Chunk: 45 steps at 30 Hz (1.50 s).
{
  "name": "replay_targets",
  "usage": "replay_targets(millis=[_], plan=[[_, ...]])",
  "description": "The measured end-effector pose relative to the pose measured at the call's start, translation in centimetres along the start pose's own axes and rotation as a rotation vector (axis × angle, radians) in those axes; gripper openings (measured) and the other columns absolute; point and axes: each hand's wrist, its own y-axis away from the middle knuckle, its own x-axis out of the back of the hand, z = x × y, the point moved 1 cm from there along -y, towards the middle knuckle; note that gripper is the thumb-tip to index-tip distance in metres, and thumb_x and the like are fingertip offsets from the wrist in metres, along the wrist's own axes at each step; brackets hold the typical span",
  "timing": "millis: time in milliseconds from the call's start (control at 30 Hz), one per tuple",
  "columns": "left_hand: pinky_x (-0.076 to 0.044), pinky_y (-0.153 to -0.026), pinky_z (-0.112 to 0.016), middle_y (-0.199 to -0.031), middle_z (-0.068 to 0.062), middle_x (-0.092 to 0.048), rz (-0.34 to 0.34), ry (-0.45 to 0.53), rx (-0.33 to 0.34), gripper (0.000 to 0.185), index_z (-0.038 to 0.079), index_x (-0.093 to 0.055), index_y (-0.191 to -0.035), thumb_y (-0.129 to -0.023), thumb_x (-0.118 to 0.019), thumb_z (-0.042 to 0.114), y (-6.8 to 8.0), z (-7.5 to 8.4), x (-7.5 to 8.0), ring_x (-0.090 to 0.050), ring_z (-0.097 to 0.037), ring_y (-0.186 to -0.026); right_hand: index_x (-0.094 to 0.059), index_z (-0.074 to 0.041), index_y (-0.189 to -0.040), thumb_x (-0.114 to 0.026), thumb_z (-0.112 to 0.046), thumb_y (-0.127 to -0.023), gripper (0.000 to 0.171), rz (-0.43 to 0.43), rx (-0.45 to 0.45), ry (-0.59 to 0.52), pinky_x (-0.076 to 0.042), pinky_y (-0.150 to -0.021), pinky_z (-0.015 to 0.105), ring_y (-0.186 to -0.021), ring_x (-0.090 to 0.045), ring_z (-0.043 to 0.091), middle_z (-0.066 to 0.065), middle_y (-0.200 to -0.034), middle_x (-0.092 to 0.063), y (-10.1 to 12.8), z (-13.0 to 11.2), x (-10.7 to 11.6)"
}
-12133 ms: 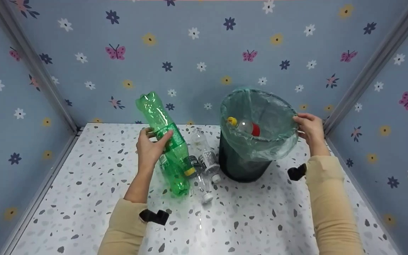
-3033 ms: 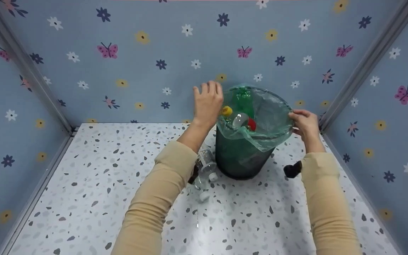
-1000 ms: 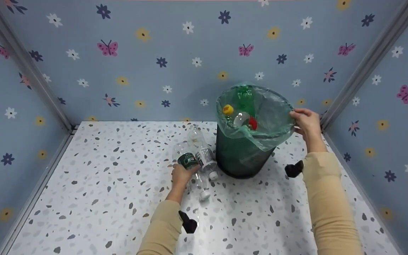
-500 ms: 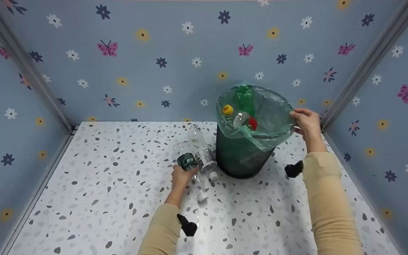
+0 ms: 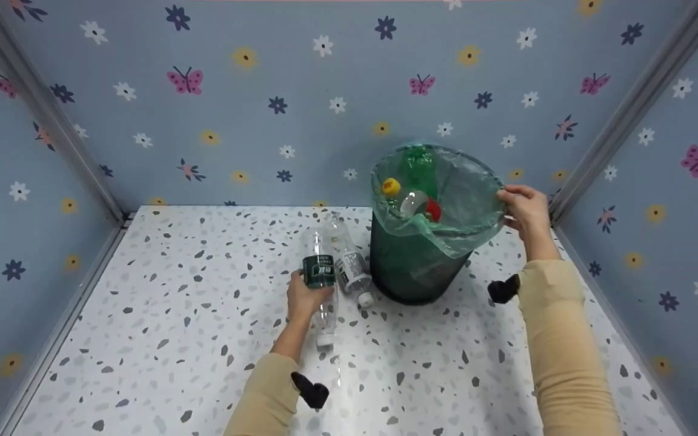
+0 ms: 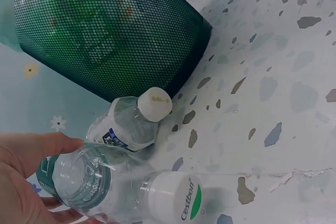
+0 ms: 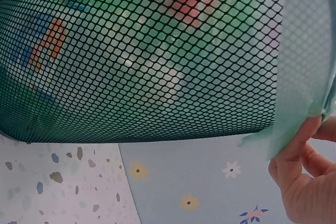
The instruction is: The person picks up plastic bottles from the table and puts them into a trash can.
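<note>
My left hand [image 5: 306, 297] grips a clear plastic bottle [image 5: 319, 270] by its middle. It has a dark green label and a white cap [image 6: 176, 196] that points toward me. Beside it lies a second clear bottle [image 5: 352, 266] with a pale label and white cap, close against the bin. The black mesh trash bin [image 5: 412, 272] stands to the right, lined with a green translucent bag [image 5: 470, 200]. My right hand [image 5: 526, 212] pinches the bag at the bin's right rim between thumb and fingers. In the bin show a green bottle [image 5: 420, 169], a yellow cap [image 5: 391, 186] and a red label [image 5: 434, 210].
The white speckled tabletop [image 5: 203, 339] is closed in by blue flowered panels [image 5: 234, 97] behind and at both sides. Grey metal posts [image 5: 634, 103] run along the corners. The bin stands near the back panel.
The large green bottles from the table are gone, and a green one shows in the bin. My left hand has taken hold of the green-labelled bottle and turned it leftward, away from the other bottle.
</note>
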Motion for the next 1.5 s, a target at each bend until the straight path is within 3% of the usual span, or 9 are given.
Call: replay_targets(millis=[200, 633, 867, 1133, 1333, 1500], plan=[[-0.035, -0.092, -0.042, -0.116, -0.025, -0.049, -0.002, -0.019, -0.054, 0.075, -0.005, -0.034, -0.129, -0.065, -0.072, 0.005, 0.4, 2.1, 1.0, -0.047, -0.035, -0.106, -0.049, -0.004, -0.121, -0.056, -0.019, -0.087, 0.038, -0.004, 0.002, -0.007, -0.043, -0.052, 0.020, -0.071, -0.053, 0.012, 0.001, -0.092, -0.048, 0.0, 0.0, 0.1], [-0.033, -0.093, -0.045, -0.124, -0.022, -0.045, 0.023, 0.035, -0.296, 0.075, -0.003, -0.038, -0.129, -0.062, -0.073, -0.004, 1.3, 7.0, 3.4, -0.042, -0.034, -0.113, -0.052, -0.005, -0.116, -0.058, -0.019, -0.086, 0.034, 0.013, 0.011, -0.020, -0.043, -0.059, 0.024, -0.071, -0.053, 0.011, 0.001, -0.091, -0.049, 0.0, 0.1, 0.0], [-0.031, -0.095, -0.044, -0.123, -0.018, -0.047, 0.025, 0.006, -0.416, 0.074, 0.000, -0.040, -0.130, -0.064, -0.073, -0.003, 1.8, 10.3, 4.5, -0.041, -0.030, -0.115, -0.051, -0.005, -0.118, -0.057, -0.019, -0.086, 0.035, 0.019, 0.008, -0.010, -0.041, -0.049, 0.017, -0.072, -0.054, 0.011, 0.003, -0.097, -0.049, -0.1, 0.1, 0.0], [-0.040, -0.081, -0.047, -0.128, -0.013, -0.044, 0.022, -0.107, -0.526, 0.073, 0.008, -0.041, -0.132, -0.067, -0.072, -0.001, 2.3, 15.0, 4.9, -0.041, -0.030, -0.115, -0.052, -0.006, -0.119, -0.057, -0.020, -0.086, 0.035, 0.027, 0.002, 0.004, -0.044, -0.066, 0.028, -0.076, -0.053, 0.011, 0.002, -0.099, -0.048, -0.3, 0.2, -0.1], [-0.036, -0.081, -0.049, -0.127, -0.009, -0.046, 0.058, -0.240, -0.618, 0.074, 0.014, -0.042, -0.133, -0.067, -0.073, 0.001, 2.3, 18.8, 4.2, -0.043, -0.031, -0.110, -0.051, -0.006, -0.119, -0.055, -0.019, -0.087, 0.034, 0.028, 0.000, 0.016, -0.044, -0.070, 0.031, -0.070, -0.052, 0.008, 0.003, -0.101, -0.048, -0.3, 0.2, -0.2], [-0.034, -0.083, -0.046, -0.129, -0.005, -0.043, 0.045, -0.389, -0.663, 0.074, 0.019, -0.040, -0.134, -0.070, -0.070, 0.000, 2.1, 21.7, 3.0, -0.040, -0.027, -0.113, -0.051, -0.005, -0.118, -0.055, -0.019, -0.088, 0.034, 0.026, -0.001, 0.016, -0.044, -0.073, 0.033, -0.071, -0.052, 0.009, 0.003, -0.100, -0.049, -0.2, 0.2, -0.3]])
